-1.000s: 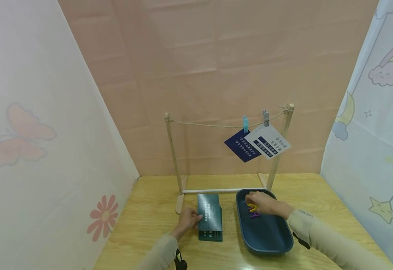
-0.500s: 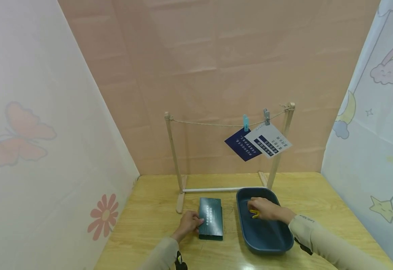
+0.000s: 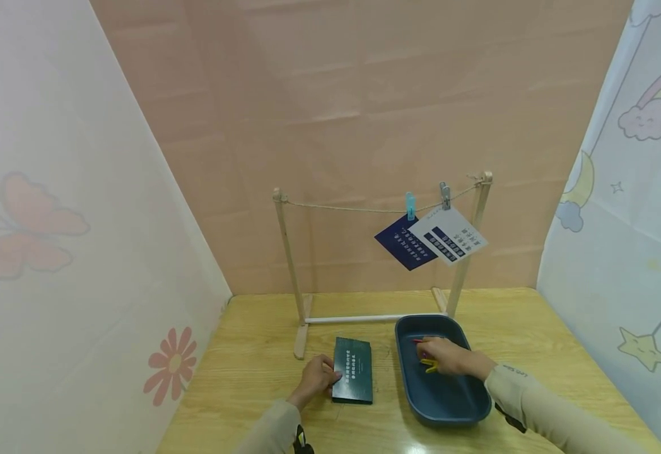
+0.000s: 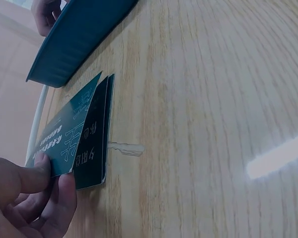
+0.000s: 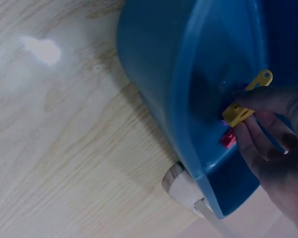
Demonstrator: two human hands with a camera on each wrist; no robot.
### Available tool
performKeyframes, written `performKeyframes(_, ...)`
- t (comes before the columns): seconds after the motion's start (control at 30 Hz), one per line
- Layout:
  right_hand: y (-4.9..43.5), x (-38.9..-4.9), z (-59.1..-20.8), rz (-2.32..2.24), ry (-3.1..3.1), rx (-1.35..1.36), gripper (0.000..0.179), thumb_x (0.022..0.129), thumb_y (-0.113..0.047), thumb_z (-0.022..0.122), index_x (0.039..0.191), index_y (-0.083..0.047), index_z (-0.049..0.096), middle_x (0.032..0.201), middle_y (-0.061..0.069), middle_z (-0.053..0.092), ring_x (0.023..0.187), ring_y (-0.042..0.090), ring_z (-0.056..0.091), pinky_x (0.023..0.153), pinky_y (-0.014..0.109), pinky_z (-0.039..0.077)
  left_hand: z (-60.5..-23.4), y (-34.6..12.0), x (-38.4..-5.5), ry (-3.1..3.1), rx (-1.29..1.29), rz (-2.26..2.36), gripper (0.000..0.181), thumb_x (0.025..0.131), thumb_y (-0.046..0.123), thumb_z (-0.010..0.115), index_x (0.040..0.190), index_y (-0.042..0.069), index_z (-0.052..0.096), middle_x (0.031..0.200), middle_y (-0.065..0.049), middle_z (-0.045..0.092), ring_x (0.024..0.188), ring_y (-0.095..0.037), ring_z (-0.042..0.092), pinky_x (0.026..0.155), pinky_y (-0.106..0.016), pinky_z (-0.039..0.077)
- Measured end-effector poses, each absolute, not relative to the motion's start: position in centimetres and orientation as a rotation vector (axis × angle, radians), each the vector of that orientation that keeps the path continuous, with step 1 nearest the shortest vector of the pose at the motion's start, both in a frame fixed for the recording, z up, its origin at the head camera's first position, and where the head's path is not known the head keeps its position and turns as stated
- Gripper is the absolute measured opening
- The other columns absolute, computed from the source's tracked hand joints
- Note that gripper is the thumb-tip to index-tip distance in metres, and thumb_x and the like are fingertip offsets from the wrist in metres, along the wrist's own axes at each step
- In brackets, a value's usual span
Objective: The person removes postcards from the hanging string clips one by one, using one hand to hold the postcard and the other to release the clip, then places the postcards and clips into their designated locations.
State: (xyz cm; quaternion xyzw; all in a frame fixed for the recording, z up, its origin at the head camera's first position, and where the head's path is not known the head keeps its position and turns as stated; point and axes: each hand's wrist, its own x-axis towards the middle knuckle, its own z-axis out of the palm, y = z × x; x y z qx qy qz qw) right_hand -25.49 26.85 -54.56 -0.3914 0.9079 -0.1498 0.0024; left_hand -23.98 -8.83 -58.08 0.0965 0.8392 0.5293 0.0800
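Observation:
My left hand (image 3: 315,378) pinches the edge of a dark green printed card (image 4: 69,131), thumb on its face and fingers behind. Under it lie more green cards (image 4: 95,144) on the table, fanned slightly apart at the near end. Inside the blue plastic tub, my right hand (image 3: 446,356) holds a yellow clothespin (image 5: 241,109) between thumb and fingers. Just below that clothespin, a red clothespin (image 5: 228,139) lies on the tub's floor, along with a purple one mostly hidden behind the yellow.
Behind the cards stands a wooden frame (image 3: 287,252) with a string (image 3: 342,209) across its top. A light blue clothespin (image 3: 410,206) and a grey clothespin (image 3: 446,196) hang a navy card (image 3: 401,243) and a white card (image 3: 450,230) there. The tub (image 3: 444,403) sits right of the green cards.
The top green card has slid nearer to me, covering more of the cards beneath. My right hand has shifted slightly toward me inside the tub, still with the yellow clothespin.

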Motion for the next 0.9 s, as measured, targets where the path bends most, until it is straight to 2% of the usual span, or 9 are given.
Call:
performKeyframes(0.23,27.0,-25.4,-55.5,-0.547,2.825,-1.191,0.040,0.068,0.027,0.063,0.087,-0.009,0.055,0.078,-0.004,0.049,0.067,0.007,0.045,0.057,0.023,0.043,-58.4,-9.0,-23.6,2.518,0.283,1.601,0.022,0.090,0.004,0.073,0.100,-0.006,0.055,0.074,-0.004,0.064,0.059,-0.020,0.063,0.050,-0.034,0.054)
performKeyframes(0.37,27.0,-25.4,-56.0,-0.518,2.858,-1.195,0.040,0.069,0.027,0.063,0.085,-0.009,0.055,0.079,-0.004,0.049,0.066,0.006,0.043,0.057,0.023,0.043,-58.4,-9.0,-23.6,2.524,0.289,1.605,0.023,0.089,0.004,0.074,0.099,-0.006,0.057,0.074,-0.005,0.065,0.062,-0.021,0.064,0.050,-0.035,0.055)
performKeyframes(0.63,26.7,-25.1,-56.3,-0.442,2.923,-1.270,0.044,0.062,0.027,0.065,0.088,-0.009,0.057,0.080,-0.001,0.052,0.067,0.009,0.049,0.057,0.028,0.047,-58.7,-9.2,-24.0,2.473,0.253,1.611,0.022,0.090,0.005,0.073,0.100,-0.007,0.057,0.072,-0.005,0.066,0.053,-0.014,0.061,0.045,-0.029,0.053)
performKeyframes(0.9,26.5,-25.1,-56.5,-0.411,2.937,-1.266,0.045,0.062,0.026,0.065,0.088,-0.010,0.057,0.081,-0.004,0.049,0.070,0.009,0.047,0.059,0.030,0.047,-59.5,-9.2,-23.9,2.418,0.218,1.642,0.017,0.093,0.005,0.069,0.099,-0.006,0.058,0.070,-0.007,0.063,0.051,-0.012,0.057,0.045,-0.031,0.055)
